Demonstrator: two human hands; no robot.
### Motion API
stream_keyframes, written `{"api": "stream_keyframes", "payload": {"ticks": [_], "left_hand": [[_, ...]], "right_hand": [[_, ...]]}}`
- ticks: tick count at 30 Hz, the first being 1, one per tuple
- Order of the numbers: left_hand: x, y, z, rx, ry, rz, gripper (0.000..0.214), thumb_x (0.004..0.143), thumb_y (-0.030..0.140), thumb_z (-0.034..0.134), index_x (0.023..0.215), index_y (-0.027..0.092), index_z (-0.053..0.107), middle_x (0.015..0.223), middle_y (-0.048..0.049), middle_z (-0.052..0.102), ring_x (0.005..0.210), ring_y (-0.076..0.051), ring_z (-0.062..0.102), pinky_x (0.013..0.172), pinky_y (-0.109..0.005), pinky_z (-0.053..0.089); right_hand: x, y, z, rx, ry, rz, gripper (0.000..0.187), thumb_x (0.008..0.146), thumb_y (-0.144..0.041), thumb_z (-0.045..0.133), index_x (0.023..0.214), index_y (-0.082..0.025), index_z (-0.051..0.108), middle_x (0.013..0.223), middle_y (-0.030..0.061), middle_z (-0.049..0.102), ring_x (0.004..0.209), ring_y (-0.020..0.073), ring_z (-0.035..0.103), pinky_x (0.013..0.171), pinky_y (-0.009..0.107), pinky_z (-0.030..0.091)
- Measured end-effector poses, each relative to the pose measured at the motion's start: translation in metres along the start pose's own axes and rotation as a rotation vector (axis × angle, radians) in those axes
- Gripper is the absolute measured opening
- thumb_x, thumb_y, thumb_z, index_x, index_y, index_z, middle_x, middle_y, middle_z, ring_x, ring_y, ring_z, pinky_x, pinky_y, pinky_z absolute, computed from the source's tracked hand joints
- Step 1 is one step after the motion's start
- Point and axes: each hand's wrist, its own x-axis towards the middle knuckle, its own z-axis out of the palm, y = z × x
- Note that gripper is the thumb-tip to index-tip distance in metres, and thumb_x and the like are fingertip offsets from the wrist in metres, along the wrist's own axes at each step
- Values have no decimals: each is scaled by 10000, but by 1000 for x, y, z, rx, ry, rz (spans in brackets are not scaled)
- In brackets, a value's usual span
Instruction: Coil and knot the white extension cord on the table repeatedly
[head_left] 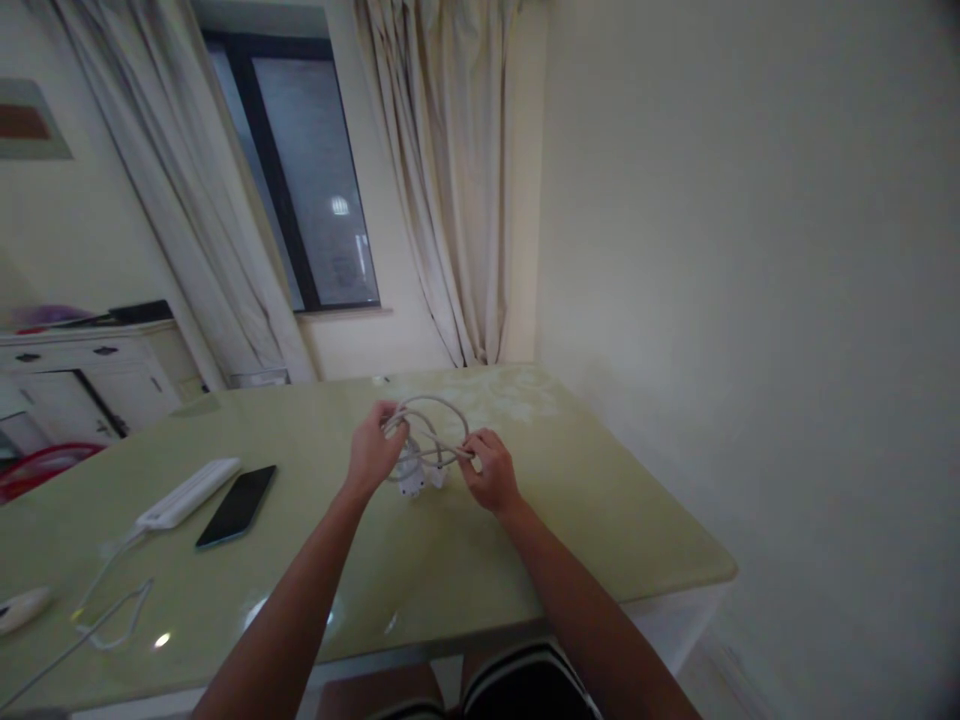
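Between my two hands is a pale cable [435, 399] gathered in loose loops, held just above the table. My left hand [373, 450] is closed on the left side of the loops, thumb and fingers pinching several strands. On the right side, my right hand [489, 470] grips the strands between thumb and fingertips. Below the loops hangs or rests a white plug [411, 478], with a smaller white piece [438, 476] beside it; whether they touch the tabletop I cannot tell.
The glossy greenish table [615, 540] reaches a wall on the right. To the left lie a black phone [238, 505], a white power strip [191, 494] with its cord [112, 610], and a white object [22, 609] like a mouse. A red chair back [49, 465] stands beyond.
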Motion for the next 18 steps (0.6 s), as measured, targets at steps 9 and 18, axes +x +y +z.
{"api": "stream_keyframes", "payload": {"ticks": [9,18], "left_hand": [[-26,51,19,256,-231,366,191,946,310,540,1105,237,617,1075,-94,691,1006,-265,645,896,-379,492],[-13,-35,-4,-484,14,-427,508,737,608,728,1019,241,519,1042,-86,747,966,-245,704,822,-394,548]], "right_hand": [[-7,-4,-2,50,20,-41,307,1056,-374,481,821,-209,593,748,37,612,725,174,563,717,292,412],[3,16,-13,235,238,176,320,1051,-363,443,833,-207,617,825,42,625,840,192,588,793,316,469]]}}
